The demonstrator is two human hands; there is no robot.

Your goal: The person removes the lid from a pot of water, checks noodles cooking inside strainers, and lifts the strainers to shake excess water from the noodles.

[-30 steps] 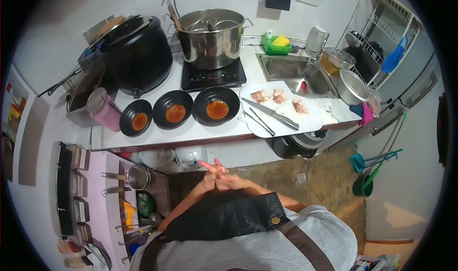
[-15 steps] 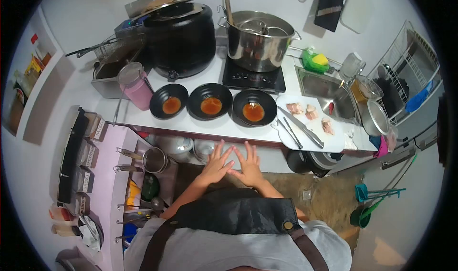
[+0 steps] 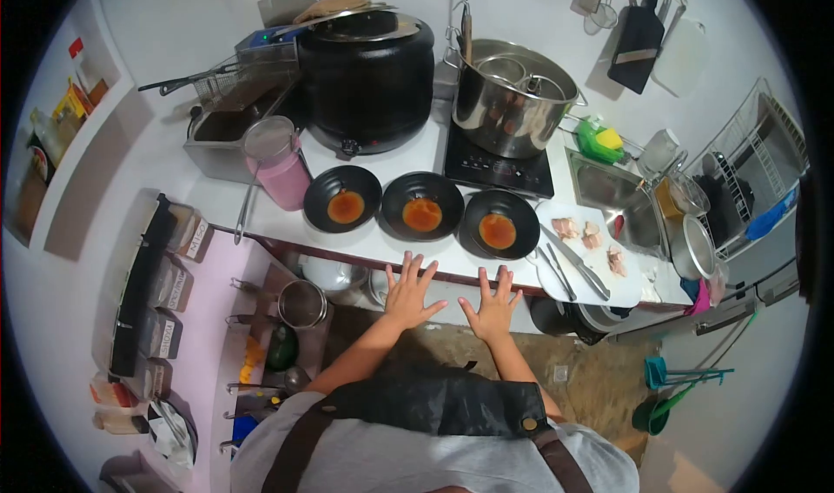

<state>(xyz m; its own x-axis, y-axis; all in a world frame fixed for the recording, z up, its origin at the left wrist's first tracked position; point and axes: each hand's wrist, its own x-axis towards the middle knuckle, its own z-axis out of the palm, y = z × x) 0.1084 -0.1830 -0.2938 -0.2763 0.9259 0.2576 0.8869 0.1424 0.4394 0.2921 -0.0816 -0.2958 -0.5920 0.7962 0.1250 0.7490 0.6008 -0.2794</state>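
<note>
Left hand (image 3: 410,297) and right hand (image 3: 492,311): empty, fingers spread, at the front edge of the counter (image 3: 295,227); contact cannot be determined. The right bowl (image 3: 504,202) lies just beyond the right hand—the nearer one; the middle bowl (image 3: 423,186) lies ahead of the left. Both are round: no long axis, no pointing direction. Rightward, on the board (image 3: 627,288), the knife (image 3: 574,261) lies diagonally—tip away and left, handle toward the front right.
</note>
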